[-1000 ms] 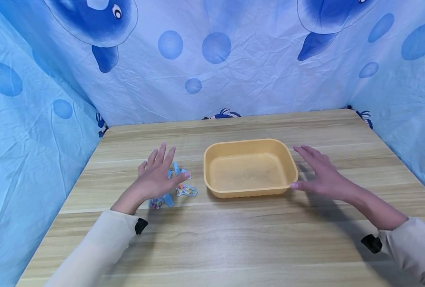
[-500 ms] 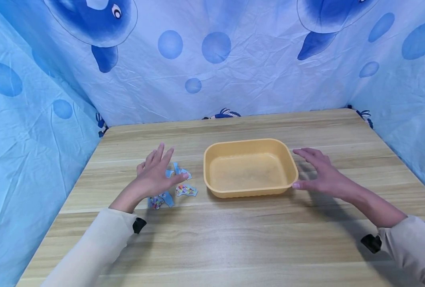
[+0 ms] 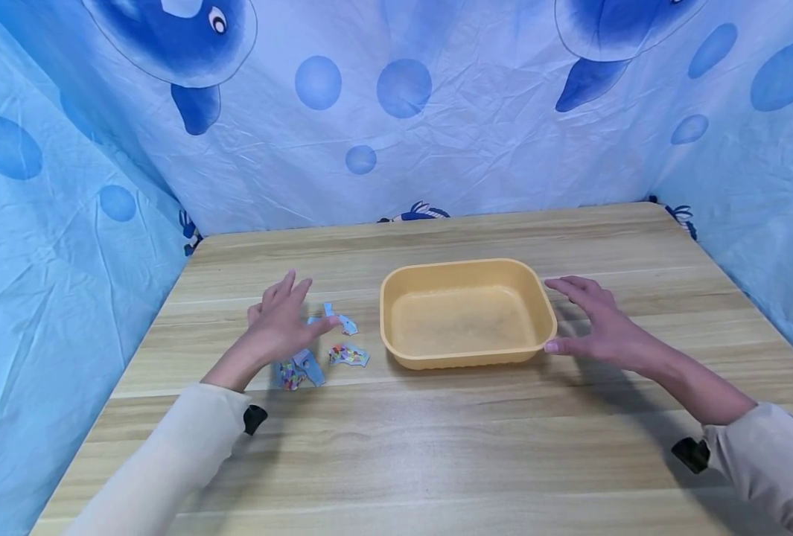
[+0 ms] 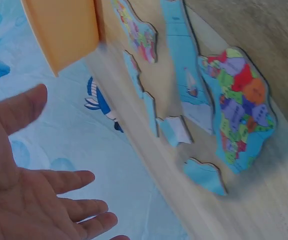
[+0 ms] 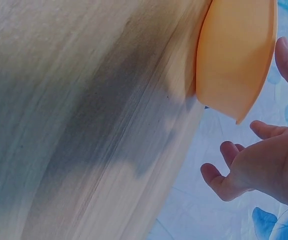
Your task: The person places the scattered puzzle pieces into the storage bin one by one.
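My left hand hovers over a loose group of map puzzle pieces with its fingers spread, holding nothing. In the left wrist view a colourful piece shaped like Africa lies beside a long blue piece with a sailboat. Smaller blue pieces and a multicoloured piece lie nearby; the hand partly covers the group in the head view. My right hand is at the right end of a yellow-orange plastic basin, fingers loosely extended and thumb near its front right corner. It grips nothing.
The basin stands near the middle of a wood-grain table, with nothing inside it. A blue sea-themed curtain hangs behind the table and along both sides. Each sleeve has a black strap at the cuff.
My left hand has drifted a little left, baring more of the puzzle pieces. My right hand dipped its fingers slightly at first and then stayed beside the basin, which has not moved.
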Motion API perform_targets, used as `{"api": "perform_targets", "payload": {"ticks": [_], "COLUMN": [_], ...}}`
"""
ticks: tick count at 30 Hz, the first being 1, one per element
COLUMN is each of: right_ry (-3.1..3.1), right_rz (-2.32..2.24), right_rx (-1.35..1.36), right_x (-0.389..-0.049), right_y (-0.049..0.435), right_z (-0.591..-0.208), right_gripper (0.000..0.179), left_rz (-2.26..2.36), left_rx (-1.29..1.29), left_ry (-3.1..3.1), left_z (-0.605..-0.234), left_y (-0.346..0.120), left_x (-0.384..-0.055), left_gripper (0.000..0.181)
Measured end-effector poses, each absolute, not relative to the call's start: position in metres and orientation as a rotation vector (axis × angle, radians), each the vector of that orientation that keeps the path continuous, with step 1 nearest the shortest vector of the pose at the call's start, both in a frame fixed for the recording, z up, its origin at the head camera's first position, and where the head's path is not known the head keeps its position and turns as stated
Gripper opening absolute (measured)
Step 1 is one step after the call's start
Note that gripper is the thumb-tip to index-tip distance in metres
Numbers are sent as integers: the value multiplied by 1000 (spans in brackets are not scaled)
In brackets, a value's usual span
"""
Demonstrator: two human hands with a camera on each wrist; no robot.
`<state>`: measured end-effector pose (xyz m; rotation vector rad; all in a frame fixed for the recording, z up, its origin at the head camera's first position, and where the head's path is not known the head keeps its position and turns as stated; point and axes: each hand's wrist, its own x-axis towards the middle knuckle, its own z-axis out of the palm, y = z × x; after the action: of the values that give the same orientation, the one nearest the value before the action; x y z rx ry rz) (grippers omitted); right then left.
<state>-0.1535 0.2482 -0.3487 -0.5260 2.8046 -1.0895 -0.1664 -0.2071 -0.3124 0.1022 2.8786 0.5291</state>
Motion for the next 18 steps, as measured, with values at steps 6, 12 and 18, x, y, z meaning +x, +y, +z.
{"api": "perform_targets", "payload": {"ticks": [6,12,18], "right_ry": [2804,2796,2780], "right_rz": [-1118,-1134,-1149], "right_rx": [-523,-504,-485], "right_x": [-154,-154,-154], "right_y": [248,247,247], "right_z": [-351,-350,-350], "right_gripper": [95,95,95], "left_rz": [562,560,580], "left_rx": [71,45,34], "left_ry": [2893,2888,2861], "left_z": [-317,-322,-324], "left_y": [-217,-226,-230], "left_x": [-173,-179,-181], "left_gripper": [83,84,84]}}
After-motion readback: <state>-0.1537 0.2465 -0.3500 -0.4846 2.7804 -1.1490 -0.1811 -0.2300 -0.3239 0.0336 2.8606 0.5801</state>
